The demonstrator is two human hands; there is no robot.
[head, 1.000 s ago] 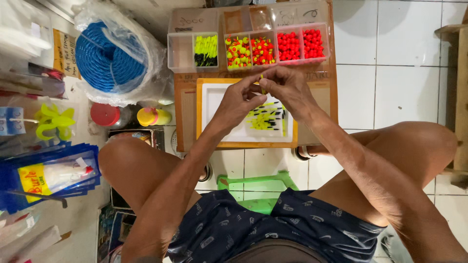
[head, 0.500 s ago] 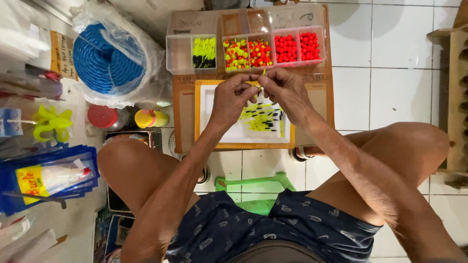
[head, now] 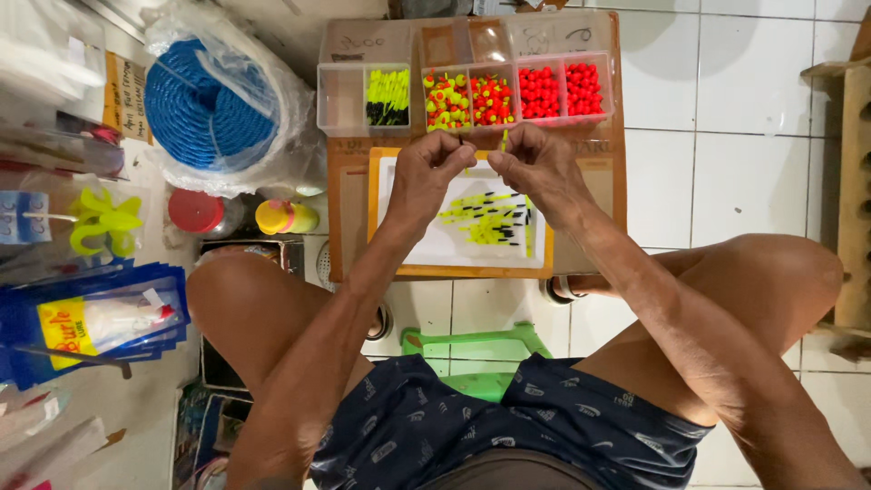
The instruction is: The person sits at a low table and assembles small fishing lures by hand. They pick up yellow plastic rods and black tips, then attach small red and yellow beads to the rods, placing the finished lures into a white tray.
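My left hand (head: 434, 168) and my right hand (head: 535, 163) are raised close together over a white tray (head: 426, 240) with an orange rim. A thin yellow and black stick float (head: 504, 141) is pinched in my right fingers. My left fingers are pinched shut on something small and dark; I cannot tell what. A pile of yellow and black stick floats (head: 494, 218) lies on the tray below my hands. Beyond them, a clear compartment box (head: 343, 100) holds yellow floats, red and yellow beads (head: 470, 98) and red beads (head: 561, 89).
A coil of blue rope in a plastic bag (head: 213, 104) sits at the left. Near it are a red-lidded jar (head: 195, 210) and a yellow bottle (head: 286, 218). Blue packets (head: 86, 322) lie at the far left. A green stool (head: 476, 349) is under me. A wooden frame (head: 853, 191) stands at the right.
My hands have stayed together above the tray, with only small finger movement. The camera view has shifted slightly.
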